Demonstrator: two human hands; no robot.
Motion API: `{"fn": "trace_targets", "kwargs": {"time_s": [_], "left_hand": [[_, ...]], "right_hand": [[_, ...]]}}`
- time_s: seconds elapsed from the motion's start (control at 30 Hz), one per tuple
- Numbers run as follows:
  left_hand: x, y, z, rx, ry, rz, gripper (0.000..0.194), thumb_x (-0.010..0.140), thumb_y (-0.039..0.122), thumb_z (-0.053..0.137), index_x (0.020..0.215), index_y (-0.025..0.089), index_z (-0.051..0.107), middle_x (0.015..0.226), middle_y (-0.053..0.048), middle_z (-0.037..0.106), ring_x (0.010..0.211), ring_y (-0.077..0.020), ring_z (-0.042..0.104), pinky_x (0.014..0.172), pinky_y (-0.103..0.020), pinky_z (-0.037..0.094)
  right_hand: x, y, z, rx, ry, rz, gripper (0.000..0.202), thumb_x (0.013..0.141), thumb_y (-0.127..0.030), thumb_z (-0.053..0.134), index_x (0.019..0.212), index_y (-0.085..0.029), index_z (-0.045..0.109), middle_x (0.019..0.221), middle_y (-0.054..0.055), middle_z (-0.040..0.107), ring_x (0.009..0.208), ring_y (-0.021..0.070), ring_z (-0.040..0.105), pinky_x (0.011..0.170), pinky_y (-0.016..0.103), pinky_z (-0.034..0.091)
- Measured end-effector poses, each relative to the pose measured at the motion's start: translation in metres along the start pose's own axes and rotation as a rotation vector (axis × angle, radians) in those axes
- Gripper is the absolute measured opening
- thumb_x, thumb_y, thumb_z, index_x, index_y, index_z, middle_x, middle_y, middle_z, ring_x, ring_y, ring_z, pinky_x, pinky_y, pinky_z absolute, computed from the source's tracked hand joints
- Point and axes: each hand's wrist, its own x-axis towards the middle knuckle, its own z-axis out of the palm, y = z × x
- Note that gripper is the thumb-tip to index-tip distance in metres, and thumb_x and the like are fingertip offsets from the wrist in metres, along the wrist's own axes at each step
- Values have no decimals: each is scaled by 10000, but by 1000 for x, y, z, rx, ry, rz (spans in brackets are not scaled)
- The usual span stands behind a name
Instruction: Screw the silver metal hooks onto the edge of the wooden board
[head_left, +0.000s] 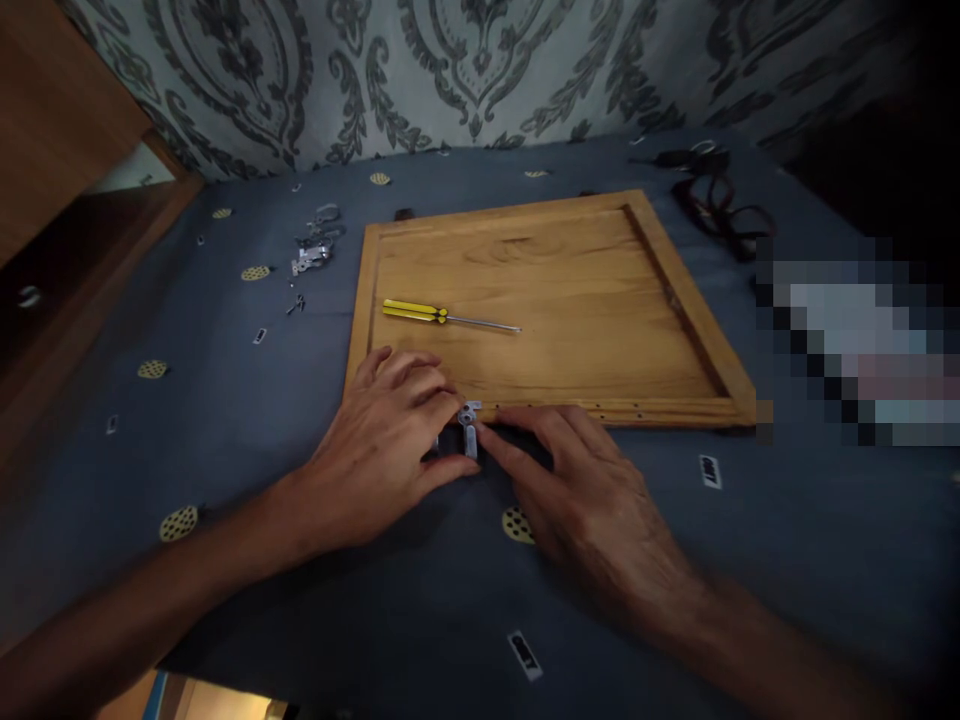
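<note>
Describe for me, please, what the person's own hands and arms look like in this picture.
The left hand and right hand are both bare, with no gloves and no rings that I can see. The left forearm and right forearm show no sleeve, watch or bracelet as far as they are visible. The upper arms are out of view.

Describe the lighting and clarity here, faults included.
Head view: dim overall, upper right nearly black, brighter patch at the bottom left; screwdriver fairly clear, metal piece shadowed and softly detailed; right forearm soft; coarse squares mask the right side.
</note>
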Motion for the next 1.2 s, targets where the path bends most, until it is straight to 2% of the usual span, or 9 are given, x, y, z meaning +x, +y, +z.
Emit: {"fn": "trace_targets", "kwargs": {"time_s": [0.23, 0.4, 0.57, 1.2], "left_hand": [[-1, 0, 1, -12, -6, -14, 393, 811, 443, 680, 1092, 172, 632, 1112, -69, 656, 1201, -282, 506, 1076, -545, 388], [-1, 0, 0, -25, -15, -12, 401, 814, 438, 679, 1095, 156, 635, 1109, -74, 659, 1192, -284, 511, 1069, -553, 393], [1, 0, 0, -24, -5, -10, 403, 803, 436, 692, 1087, 155, 635, 1108, -67, 660, 1180, -274, 522, 1073, -544, 399], [1, 0, 0, -49, -14, -17, 382, 817, 428, 679, 1083, 158, 632, 1114, -57, 654, 1160, -256, 534, 1061, -532, 405]], "right_hand": [[0, -1, -1, -2, 5, 0, 347, 879, -31, 422, 1115, -109, 663, 1045, 150, 663, 932, 255, 587, 787, 394, 533], [-1, 0, -1, -28, -13, 16, 366, 890, -55, 411, 1138, -150, 662, 1035, 126, 661, 926, 240, 590, 789, 373, 528], [1, 0, -3, -17, -10, 12, 361, 881, -47, 421, 1130, -117, 674, 1004, 138, 668, 891, 240, 584, 757, 394, 538], [0, 0, 0, -53, 3, 5, 363, 878, -43, 431, 1129, -132, 678, 994, 131, 652, 890, 242, 550, 764, 367, 490]]}}
